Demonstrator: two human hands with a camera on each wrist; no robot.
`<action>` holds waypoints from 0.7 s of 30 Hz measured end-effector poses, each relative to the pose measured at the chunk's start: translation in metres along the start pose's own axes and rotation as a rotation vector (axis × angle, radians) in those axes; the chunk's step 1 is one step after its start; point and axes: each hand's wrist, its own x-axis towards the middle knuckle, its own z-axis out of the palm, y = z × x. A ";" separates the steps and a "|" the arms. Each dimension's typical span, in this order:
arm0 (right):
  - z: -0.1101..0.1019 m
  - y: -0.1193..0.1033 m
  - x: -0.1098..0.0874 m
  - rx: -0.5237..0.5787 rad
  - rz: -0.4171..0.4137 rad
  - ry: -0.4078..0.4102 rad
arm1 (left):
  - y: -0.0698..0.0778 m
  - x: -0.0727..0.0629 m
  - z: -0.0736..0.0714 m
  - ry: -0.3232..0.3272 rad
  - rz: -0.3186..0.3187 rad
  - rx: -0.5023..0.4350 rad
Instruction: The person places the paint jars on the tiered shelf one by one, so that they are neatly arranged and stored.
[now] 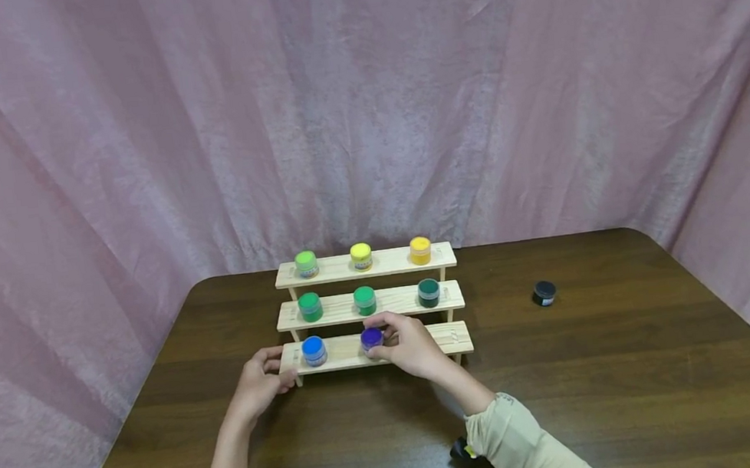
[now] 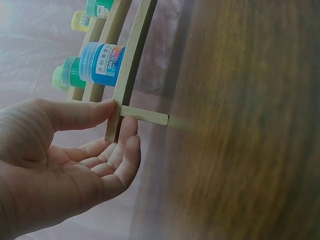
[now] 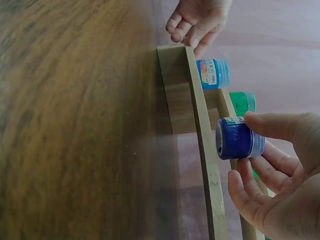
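Observation:
A three-step wooden rack (image 1: pixel 347 352) stands on the table with small paint jars on its steps. My left hand (image 1: pixel 259 385) holds the left end of the lowest step, with the thumb (image 2: pixel 82 114) on the board and fingertips at its underside. Between thumb and fingers, my right hand (image 1: pixel 412 347) pinches a purple paint jar (image 3: pixel 236 139) at the middle of that step. A narrow gap shows under the jar in the right wrist view. To its left sits a blue paint jar (image 1: pixel 314 351).
Two green jars (image 1: pixel 310 307) and a dark green jar (image 1: pixel 429 293) stand on the middle step. The top step bears a light green jar (image 1: pixel 307 264), a yellow jar (image 1: pixel 361 256) and an orange-yellow jar (image 1: pixel 421 250). A black jar (image 1: pixel 545 293) is on the table at right.

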 end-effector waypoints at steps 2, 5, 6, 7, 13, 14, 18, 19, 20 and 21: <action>0.001 0.000 0.000 -0.004 0.000 -0.002 | 0.000 0.000 0.000 -0.001 -0.005 0.000; 0.002 0.001 0.001 -0.015 -0.006 0.002 | 0.001 0.000 0.000 -0.002 -0.006 0.002; 0.002 0.001 0.001 -0.014 -0.006 0.003 | 0.001 0.000 0.000 -0.002 -0.006 0.000; 0.002 0.001 0.001 -0.015 -0.008 0.005 | 0.001 0.000 -0.001 -0.001 -0.005 -0.001; 0.005 0.001 0.001 -0.013 0.004 0.010 | 0.002 0.001 -0.001 -0.002 0.004 0.002; 0.005 0.001 0.001 -0.014 0.009 0.012 | 0.002 0.001 -0.001 -0.002 0.005 0.003; 0.008 0.003 0.000 -0.012 0.015 0.024 | 0.002 0.000 0.000 0.002 0.000 0.006; 0.008 0.003 0.000 -0.008 0.018 0.028 | 0.002 -0.001 0.000 0.004 -0.002 0.007; 0.009 0.003 0.000 -0.007 0.019 0.030 | 0.001 -0.001 0.000 0.006 -0.003 0.008; 0.009 0.003 -0.001 -0.005 0.021 0.032 | 0.001 -0.001 0.000 0.007 -0.005 0.007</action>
